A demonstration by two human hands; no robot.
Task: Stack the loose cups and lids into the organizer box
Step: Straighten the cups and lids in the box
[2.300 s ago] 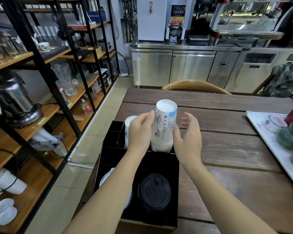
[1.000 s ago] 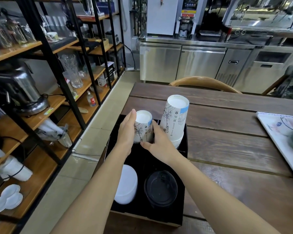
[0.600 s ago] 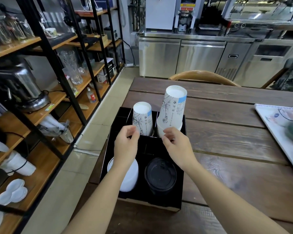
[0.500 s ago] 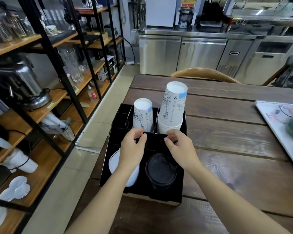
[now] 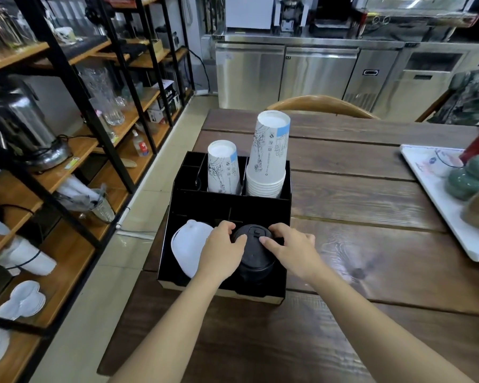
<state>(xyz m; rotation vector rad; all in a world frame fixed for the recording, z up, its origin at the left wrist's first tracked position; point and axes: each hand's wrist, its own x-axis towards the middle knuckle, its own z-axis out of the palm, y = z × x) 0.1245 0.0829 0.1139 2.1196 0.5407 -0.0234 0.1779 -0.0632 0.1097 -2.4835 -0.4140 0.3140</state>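
Observation:
A black organizer box (image 5: 285, 186) stands at the left edge of the wooden table. In its back compartments stand upside down a short stack of printed paper cups (image 5: 223, 168) and a taller stack of cups (image 5: 268, 156). White lids (image 5: 187, 251) lean in the front left compartment. A stack of black lids (image 5: 255, 258) sits in the front right compartment. My left hand (image 5: 223, 251) and my right hand (image 5: 291, 250) rest on either side of the black lids' top, fingers curled on the rim.
A white tray (image 5: 437, 200) with green ceramic pots lies at the table's right edge. A wooden chair back (image 5: 321, 105) is beyond the table. Black metal shelves (image 5: 75, 106) with glassware and appliances run along the left; the table edge drops to tiled floor there.
Both hands left the cup stacks at the back of the box and moved toward me onto the black lids in the front right compartment. The cups stand unheld.

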